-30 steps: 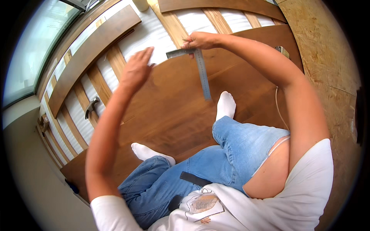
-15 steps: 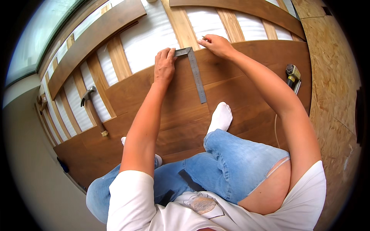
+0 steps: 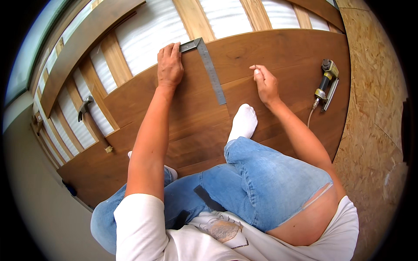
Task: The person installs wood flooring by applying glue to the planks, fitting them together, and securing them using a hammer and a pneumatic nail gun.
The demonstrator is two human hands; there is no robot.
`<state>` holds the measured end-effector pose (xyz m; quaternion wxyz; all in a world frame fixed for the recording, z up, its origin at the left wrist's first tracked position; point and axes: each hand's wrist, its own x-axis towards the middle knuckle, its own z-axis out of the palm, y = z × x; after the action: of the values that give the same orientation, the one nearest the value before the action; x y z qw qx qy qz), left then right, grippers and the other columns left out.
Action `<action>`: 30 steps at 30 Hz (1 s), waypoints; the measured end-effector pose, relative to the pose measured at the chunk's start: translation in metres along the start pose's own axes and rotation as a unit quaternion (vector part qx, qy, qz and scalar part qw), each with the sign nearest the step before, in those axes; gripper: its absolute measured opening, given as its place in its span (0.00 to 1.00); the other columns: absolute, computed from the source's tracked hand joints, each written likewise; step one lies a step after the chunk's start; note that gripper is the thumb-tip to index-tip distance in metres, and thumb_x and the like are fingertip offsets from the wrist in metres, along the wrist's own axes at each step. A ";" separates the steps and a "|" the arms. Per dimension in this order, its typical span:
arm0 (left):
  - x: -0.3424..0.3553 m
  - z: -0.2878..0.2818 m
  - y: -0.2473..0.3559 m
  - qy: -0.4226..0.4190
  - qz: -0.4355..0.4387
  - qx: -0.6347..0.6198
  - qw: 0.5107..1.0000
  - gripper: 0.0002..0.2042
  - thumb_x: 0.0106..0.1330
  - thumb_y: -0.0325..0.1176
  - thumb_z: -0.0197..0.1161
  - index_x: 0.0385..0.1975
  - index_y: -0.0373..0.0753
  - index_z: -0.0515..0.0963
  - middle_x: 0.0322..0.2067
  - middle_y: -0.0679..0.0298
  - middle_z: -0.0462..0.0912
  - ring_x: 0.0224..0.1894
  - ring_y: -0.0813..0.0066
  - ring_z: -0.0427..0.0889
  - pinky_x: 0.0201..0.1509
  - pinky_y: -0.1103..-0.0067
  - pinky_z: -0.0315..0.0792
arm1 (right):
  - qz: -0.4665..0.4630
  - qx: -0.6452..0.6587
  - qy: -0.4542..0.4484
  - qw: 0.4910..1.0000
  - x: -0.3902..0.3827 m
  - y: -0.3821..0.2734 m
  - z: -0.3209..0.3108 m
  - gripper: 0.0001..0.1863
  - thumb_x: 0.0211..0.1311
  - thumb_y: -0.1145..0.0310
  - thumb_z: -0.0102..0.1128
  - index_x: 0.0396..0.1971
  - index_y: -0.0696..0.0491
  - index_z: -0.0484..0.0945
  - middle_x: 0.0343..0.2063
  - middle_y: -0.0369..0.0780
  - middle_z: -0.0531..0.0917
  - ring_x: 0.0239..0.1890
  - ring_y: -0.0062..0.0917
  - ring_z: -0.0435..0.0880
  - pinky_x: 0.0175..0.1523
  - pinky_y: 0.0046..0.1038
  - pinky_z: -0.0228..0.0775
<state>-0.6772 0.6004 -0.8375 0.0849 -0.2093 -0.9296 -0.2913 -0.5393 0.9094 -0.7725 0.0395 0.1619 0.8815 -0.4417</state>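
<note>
A grey metal square lies on the dark brown floorboards, its short arm hooked along the far board edge and its long blade running toward me. My left hand presses flat on the boards at the short arm's end, fingers spread a little. My right hand hovers or rests on the boards to the right of the blade, fingers loosely bent; whether it pinches something small I cannot tell. My white-socked foot rests just below the blade's tip.
A nail gun with a hose lies on the boards at the right. A hammer lies across the light wooden joists at the left, with white underlay between them. Chipboard wall stands at the right.
My left hand has come down flat at the square's corner. My right hand has left the square's top and moved right and nearer to me. The view has tilted down.
</note>
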 end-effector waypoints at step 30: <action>-0.002 0.003 -0.006 0.007 0.015 0.020 1.000 0.17 0.69 0.25 0.57 0.56 0.31 0.77 0.51 0.52 0.79 0.54 0.49 0.75 0.61 0.61 0.70 | -0.278 -0.169 -0.108 0.939 -0.060 -0.017 0.057 0.27 0.56 0.75 0.67 0.60 0.52 0.79 0.25 0.38 0.76 0.28 0.31 0.80 0.32 0.34 0.75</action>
<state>-0.6787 0.5969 -0.8433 0.0999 -0.2199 -0.9314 -0.2724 -0.4925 0.8402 -0.7816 0.0367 -0.1472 0.9437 -0.2941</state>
